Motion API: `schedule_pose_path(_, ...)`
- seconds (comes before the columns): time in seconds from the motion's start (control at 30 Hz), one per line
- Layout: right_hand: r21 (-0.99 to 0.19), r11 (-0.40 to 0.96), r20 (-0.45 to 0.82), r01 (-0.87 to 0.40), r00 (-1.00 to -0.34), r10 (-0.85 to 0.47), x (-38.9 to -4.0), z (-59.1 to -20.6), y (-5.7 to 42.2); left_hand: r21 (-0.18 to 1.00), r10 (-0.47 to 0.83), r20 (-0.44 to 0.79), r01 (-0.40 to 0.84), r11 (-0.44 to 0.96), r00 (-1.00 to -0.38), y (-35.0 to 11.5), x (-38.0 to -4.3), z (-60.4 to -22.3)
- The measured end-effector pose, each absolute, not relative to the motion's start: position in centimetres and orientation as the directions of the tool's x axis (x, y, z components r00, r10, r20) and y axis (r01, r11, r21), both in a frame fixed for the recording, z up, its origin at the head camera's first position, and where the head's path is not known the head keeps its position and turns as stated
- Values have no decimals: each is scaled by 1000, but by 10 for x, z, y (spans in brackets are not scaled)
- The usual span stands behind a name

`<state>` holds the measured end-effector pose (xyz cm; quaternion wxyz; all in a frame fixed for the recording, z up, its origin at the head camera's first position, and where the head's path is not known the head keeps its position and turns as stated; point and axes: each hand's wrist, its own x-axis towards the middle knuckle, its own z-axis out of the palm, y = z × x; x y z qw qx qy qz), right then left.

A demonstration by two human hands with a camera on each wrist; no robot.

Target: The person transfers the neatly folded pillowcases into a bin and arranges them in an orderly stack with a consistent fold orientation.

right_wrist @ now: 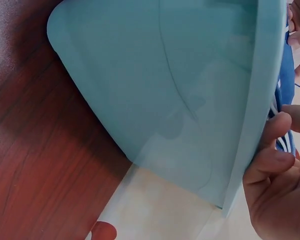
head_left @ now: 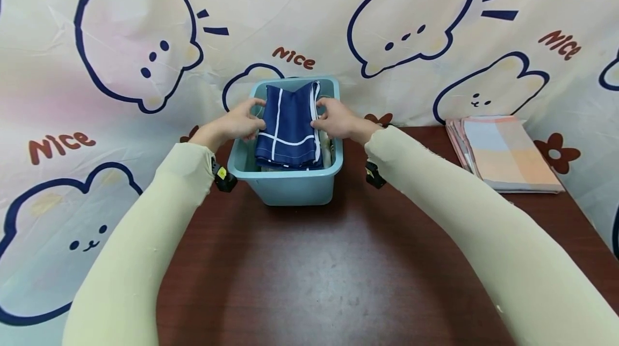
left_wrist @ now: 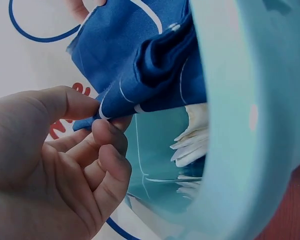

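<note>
A folded navy cloth (head_left: 288, 125) with white lines lies over the top of a light-blue plastic bin (head_left: 285, 187). At its left edge, my left hand (head_left: 239, 119) pinches the fabric between thumb and fingers; the left wrist view shows the blue cloth (left_wrist: 135, 75) folded in layers beside the thumb. On the opposite edge, my right hand (head_left: 337, 118) pinches the cloth's white-striped side. Below the navy cloth, pale folded fabric (left_wrist: 192, 135) shows inside the bin. In the right wrist view the bin's wall (right_wrist: 155, 90) hides most of the cloth.
A stack of folded checked cloth (head_left: 508, 152) in orange, white and grey lies at the right rear of the dark wood table (head_left: 309, 281). Behind the bin hangs a cartoon-printed sheet (head_left: 290, 23), close to the table's back edge.
</note>
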<state>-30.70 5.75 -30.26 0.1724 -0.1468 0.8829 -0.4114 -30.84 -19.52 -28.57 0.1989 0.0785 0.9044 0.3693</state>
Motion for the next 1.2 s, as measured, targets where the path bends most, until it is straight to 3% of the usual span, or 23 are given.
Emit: schedule_pose_path(1.2, -764, 642, -235, -63, -900, -368, -310, -301, 56, 650, 295, -313, 23, 760, -903, -193, -312, -293)
